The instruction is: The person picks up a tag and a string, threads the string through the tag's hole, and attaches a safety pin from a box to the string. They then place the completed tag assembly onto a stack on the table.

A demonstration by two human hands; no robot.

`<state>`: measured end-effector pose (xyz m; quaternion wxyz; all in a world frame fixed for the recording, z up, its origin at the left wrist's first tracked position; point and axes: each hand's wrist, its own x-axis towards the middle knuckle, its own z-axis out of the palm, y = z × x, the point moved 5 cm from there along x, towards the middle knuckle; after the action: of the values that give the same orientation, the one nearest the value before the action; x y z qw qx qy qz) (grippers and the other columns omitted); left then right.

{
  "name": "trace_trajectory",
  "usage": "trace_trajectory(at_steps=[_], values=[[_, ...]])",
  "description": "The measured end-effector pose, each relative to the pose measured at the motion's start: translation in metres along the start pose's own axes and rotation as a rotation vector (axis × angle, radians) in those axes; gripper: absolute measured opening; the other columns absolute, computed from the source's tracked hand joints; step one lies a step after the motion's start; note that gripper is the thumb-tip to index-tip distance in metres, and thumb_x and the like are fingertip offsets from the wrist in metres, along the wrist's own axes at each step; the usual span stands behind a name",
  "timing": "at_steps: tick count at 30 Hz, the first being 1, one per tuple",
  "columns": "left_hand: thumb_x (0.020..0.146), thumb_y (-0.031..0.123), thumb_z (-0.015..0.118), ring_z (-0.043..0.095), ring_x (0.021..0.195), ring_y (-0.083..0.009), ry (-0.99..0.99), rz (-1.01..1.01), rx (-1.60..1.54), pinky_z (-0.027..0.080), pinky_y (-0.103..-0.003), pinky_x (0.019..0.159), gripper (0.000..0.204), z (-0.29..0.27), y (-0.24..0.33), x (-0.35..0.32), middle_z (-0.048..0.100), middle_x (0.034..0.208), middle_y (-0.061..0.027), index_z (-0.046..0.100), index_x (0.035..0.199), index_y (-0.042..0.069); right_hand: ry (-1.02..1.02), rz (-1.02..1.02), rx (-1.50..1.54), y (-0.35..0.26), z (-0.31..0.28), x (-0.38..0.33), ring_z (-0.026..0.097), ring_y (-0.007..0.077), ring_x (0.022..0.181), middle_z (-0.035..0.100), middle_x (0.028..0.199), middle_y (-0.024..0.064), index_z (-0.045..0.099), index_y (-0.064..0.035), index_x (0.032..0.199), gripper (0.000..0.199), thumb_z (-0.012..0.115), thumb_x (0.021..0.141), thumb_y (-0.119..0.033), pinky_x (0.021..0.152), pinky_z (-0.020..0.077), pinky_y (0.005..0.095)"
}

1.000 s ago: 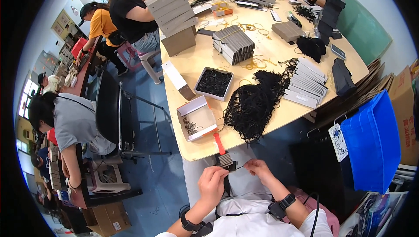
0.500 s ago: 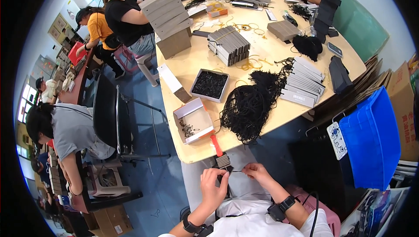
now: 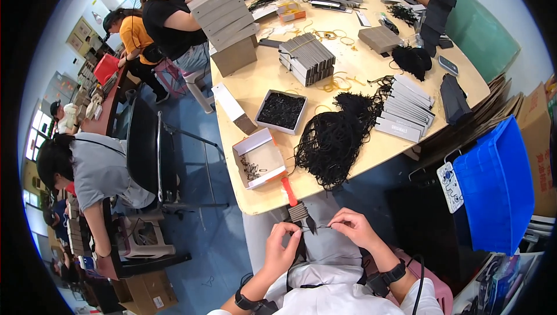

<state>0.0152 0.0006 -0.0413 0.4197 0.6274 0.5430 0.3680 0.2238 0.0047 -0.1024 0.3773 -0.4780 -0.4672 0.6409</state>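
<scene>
My left hand and my right hand meet over my lap just below the table's front edge. Between their fingertips runs a thin black cord, pinched at both ends, with a small dark tag hanging on it. A little stack of grey cards sits right above my left fingers. A big heap of black cords lies on the table in front of me. An open white box with small metal bits stands to its left, an orange-handled tool by the edge.
A shallow box of black pieces and stacks of grey cards and boxes cover the table. A blue bin stands at my right. A seated person in grey is at my left; others work along the table.
My hands have shifted slightly and drawn a little apart, stretching the cord between them. Everything on the table stays where it was.
</scene>
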Motion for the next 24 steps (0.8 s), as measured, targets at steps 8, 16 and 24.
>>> trace_trajectory(at_steps=[8,16,24], values=[[0.094,0.006,0.055,0.056,0.106,-0.0172,-0.219,-0.174,-0.408,0.041,-0.032,0.095,0.007,0.002,0.025,-0.006,0.062,0.109,-0.0123,0.056,0.097,0.0,0.047,-0.642,-0.446,-0.089,0.033,-0.013,0.058,0.0145,0.067,0.058,0.083,0.0035,0.069,-0.0059,0.084,0.013,0.076,0.073,-0.008,0.054,0.0463,0.0261],[0.086,0.002,0.065,0.064,0.091,-0.0146,-0.284,-0.266,-0.547,0.051,-0.027,0.083,0.013,-0.003,0.047,0.01,0.068,0.101,-0.0132,0.07,0.098,-0.003,0.283,-0.906,-0.725,-0.112,0.039,-0.022,0.058,0.0183,0.059,0.057,0.074,0.0017,0.06,-0.0078,0.076,0.025,0.08,0.068,-0.019,0.049,0.0451,0.0278],[0.085,0.002,0.067,0.064,0.092,-0.0144,-0.358,-0.347,-0.714,0.052,-0.025,0.082,0.012,-0.007,0.056,0.014,0.069,0.099,-0.0127,0.07,0.095,-0.004,0.264,-0.903,-0.577,-0.117,0.035,-0.018,0.059,0.0202,0.063,0.061,0.078,0.0034,0.06,-0.0064,0.081,0.042,0.083,0.064,-0.036,0.055,0.0454,0.0295]])
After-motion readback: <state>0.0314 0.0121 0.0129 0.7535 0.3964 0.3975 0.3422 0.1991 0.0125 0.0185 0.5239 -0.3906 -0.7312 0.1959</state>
